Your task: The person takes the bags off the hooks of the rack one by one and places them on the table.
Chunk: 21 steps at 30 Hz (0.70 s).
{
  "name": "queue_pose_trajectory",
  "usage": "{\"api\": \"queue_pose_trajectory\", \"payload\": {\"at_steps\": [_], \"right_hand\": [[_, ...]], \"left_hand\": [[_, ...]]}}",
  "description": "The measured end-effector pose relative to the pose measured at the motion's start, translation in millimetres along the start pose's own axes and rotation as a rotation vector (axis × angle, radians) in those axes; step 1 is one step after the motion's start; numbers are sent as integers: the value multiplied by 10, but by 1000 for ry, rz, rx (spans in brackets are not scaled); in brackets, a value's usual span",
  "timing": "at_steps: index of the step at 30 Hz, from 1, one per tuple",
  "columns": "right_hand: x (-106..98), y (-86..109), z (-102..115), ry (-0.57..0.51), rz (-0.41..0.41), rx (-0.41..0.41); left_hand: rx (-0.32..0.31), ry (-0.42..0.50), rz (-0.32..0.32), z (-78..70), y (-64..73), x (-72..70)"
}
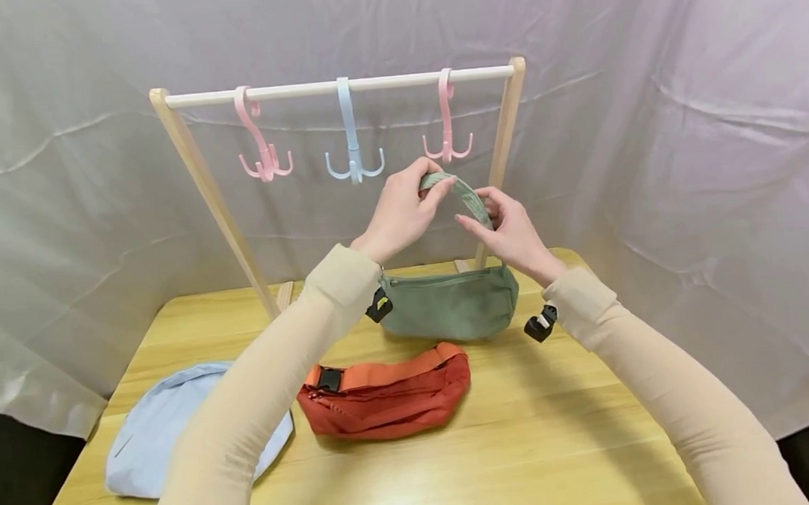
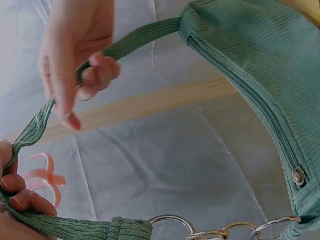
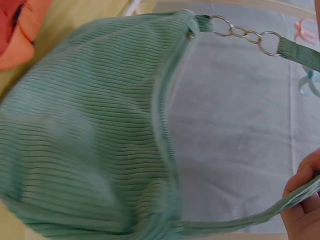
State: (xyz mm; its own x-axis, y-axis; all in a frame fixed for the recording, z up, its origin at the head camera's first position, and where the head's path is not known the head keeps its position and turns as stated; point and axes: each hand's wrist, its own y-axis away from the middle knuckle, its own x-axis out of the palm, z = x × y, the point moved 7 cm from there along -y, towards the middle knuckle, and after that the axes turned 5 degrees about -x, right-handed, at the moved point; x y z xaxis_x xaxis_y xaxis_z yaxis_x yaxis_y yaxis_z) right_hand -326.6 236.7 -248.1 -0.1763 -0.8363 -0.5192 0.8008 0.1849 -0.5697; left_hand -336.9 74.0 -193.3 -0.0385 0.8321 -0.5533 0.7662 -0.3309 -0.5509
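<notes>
A green corduroy shoulder bag (image 1: 451,311) hangs by its strap (image 2: 145,37) below both hands; whether its base touches the table cannot be told. My left hand (image 1: 402,207) pinches the top of the strap, just below the right pink hook (image 1: 446,126). Farther along, on the right, my right hand (image 1: 514,233) has its thumb and fingers about the same strap. Metal rings (image 3: 245,34) link one strap end to the bag. Along the bag's top runs a zipper with a metal pull (image 2: 298,176).
A white rail (image 1: 397,82) on wooden posts also carries a blue hook (image 1: 352,134) and a left pink hook (image 1: 260,138). On the wooden table (image 1: 521,428) lie a red-orange waist bag (image 1: 391,411) and a light blue bag (image 1: 161,429), partly behind my left sleeve. Grey cloth hangs behind.
</notes>
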Motion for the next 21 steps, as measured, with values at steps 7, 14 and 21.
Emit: {"api": "queue_pose_trajectory", "payload": {"at_steps": [7,14,21], "right_hand": [[66,284,-324,26,42,54],[110,567,-642,18,41,99],[286,798,-949,-26,103,195]], "left_hand": [[19,1,9,-18,81,28],[37,31,-8,-27,149,11],[0,52,-18,46,206,-8]]}}
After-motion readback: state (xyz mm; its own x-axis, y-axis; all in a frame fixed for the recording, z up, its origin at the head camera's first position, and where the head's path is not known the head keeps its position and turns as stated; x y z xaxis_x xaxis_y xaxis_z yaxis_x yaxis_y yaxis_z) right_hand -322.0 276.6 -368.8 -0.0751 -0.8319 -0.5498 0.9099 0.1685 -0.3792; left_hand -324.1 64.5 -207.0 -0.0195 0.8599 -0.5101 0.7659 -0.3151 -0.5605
